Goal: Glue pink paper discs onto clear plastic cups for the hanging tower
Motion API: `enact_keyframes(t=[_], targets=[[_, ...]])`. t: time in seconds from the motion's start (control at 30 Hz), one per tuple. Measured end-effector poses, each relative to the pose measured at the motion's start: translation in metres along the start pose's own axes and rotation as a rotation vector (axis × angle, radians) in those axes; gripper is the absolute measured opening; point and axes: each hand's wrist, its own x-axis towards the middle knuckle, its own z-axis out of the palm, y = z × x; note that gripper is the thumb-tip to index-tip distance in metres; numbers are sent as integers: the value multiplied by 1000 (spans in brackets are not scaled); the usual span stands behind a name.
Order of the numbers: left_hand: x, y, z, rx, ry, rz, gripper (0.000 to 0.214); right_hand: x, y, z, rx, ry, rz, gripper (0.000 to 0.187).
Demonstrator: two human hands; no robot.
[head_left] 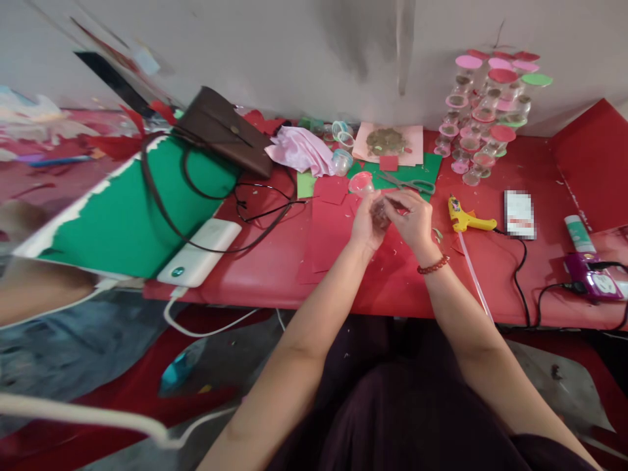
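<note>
My left hand (367,222) is closed around a small clear plastic cup (381,212), mostly hidden by the fingers. From the other side, my right hand (413,219) bends over it with fingertips pinched together at its top; whatever is between them is too small to make out. A red beaded bracelet circles my right wrist. Just beyond my left hand stands a clear cup with a pinkish-red rim (362,183). Grey-handled scissors (409,183) lie behind my right hand on green paper. Red paper sheets (330,229) are spread beneath my hands.
A yellow glue gun (468,219) with its glue stick and cord lies right. Cup stacks with coloured discs (485,124) stand behind. Dried bits (387,142) rest on pink paper. Left are a brown bag (228,131), glasses (260,203), a power bank (199,255) and green board (137,216).
</note>
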Motion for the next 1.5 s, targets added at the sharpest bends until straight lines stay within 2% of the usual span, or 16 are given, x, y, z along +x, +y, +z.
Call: enact_keyframes(t=[0.2, 0.37, 0.7, 0.9, 1.17, 1.3, 1.5], targets=[[-4, -1, 4, 3, 10, -4, 35, -1, 2, -3, -106, -47, -31, 21], [-7, -2, 7, 9, 45, -2, 34, -3, 1, 1, -143, 6, -27, 23], [-3, -4, 3, 29, 8, -6, 29, 0, -2, 2, 27, 96, 177, 16], [0, -3, -2, -20, -12, 28, 29, 0, -6, -1, 108, -9, 52, 13], [-1, -5, 0, -16, -4, 48, 25, 2, -7, -1, 22, -25, 77, 17], [-2, -8, -1, 14, 24, 35, 19, -1, -6, 4, -26, 11, 81, 19], [-1, -12, -3, 22, 44, 72, 24, -5, -4, 11, -77, 76, 89, 19]])
